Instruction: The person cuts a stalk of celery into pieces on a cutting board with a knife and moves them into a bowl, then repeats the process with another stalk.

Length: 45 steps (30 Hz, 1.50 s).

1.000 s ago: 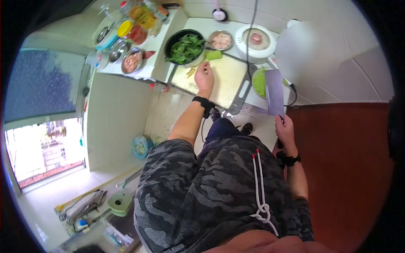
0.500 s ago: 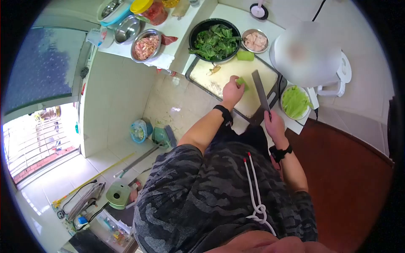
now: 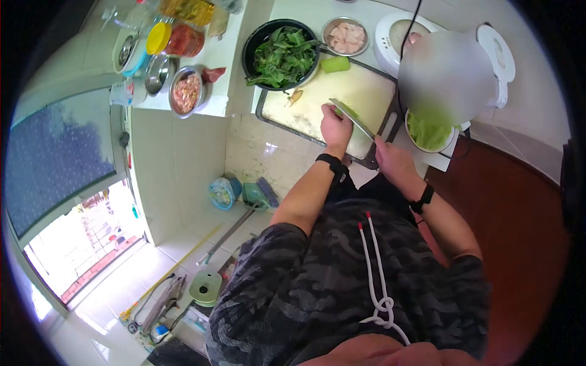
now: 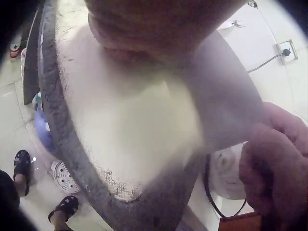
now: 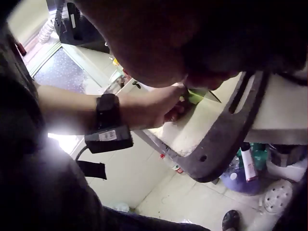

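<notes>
My right hand grips a cleaver by its handle. Its blade slants over the cutting board beside my left hand. The left fingers curl over a pale green vegetable stem piece and hold it on the board; the blade's far end is right at those fingertips. From the right wrist, the green piece shows by the left fingers, with the blade next to it. The left wrist view has the broad blade blurred, and the right fingers curled at its handle.
Behind the board stand a black pot of leafy greens and a bowl of pale meat pieces. Another green stem piece lies at the board's far edge. Green shreds fill a bowl on the right. Chopped meat sits in a left-hand bowl.
The cleaver has swung from upright at the right, over the green shreds, leftward and down to the stem piece. My left hand stays at the board, now holding that piece beside the blade.
</notes>
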Each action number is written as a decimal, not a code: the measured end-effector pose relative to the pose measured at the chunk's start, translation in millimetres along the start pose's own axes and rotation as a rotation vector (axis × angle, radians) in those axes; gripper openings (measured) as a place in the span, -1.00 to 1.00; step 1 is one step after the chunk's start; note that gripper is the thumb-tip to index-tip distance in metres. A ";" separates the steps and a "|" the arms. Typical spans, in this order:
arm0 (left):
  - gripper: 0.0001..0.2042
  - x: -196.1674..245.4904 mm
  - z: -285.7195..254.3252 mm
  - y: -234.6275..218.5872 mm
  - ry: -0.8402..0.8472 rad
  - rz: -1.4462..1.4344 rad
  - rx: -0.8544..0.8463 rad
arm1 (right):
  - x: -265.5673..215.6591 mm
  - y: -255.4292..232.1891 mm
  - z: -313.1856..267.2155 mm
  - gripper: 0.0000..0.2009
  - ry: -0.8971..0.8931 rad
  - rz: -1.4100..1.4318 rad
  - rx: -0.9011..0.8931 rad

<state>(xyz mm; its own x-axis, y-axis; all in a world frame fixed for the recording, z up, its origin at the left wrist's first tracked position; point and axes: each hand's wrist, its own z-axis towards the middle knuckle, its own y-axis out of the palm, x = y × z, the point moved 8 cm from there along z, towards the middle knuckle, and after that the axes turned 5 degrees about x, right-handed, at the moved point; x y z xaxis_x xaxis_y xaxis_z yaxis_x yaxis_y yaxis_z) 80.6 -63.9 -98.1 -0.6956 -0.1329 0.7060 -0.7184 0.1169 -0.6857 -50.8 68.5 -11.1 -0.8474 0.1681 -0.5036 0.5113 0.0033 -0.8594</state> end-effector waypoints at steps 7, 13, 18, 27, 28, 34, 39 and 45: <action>-0.74 -6.8 -2.0 3.3 -0.026 -0.125 0.047 | 21.6 29.5 18.8 -0.84 -0.033 0.037 -0.116; -0.72 -2.2 -4.2 1.0 -0.071 -0.190 0.078 | 16.2 15.9 20.9 -0.87 -0.087 0.037 -0.028; -0.72 -4.3 -1.7 2.4 -0.050 -0.176 0.078 | 11.4 9.5 15.0 -0.88 -0.101 0.038 -0.075; -0.70 -0.2 -3.4 1.8 -0.079 -0.118 0.061 | 8.7 15.2 28.6 -0.86 -0.038 0.028 -0.112; -0.70 -0.7 -3.6 2.1 -0.083 -0.112 0.065 | 10.3 14.0 23.3 -0.86 -0.020 0.048 -0.138; -0.71 -6.8 -3.8 4.4 -0.094 -0.096 0.083 | 10.4 28.6 36.4 -0.85 0.002 0.064 -0.155; -0.72 0.3 -3.7 0.0 -0.095 -0.098 0.082 | 10.6 18.8 30.2 -0.83 0.004 0.072 -0.111; -0.74 1.3 -6.0 -1.6 -0.094 -0.064 0.092 | 7.6 25.6 36.8 -0.82 0.002 0.069 -0.150</action>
<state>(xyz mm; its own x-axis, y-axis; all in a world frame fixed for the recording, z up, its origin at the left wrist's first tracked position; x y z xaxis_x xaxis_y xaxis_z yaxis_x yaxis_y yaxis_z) 80.8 -58.3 -95.1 -0.6411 -0.2289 0.7325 -0.7547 0.0149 -0.6559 -49.4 33.5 -40.2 -0.8091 0.1747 -0.5611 0.5844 0.1386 -0.7996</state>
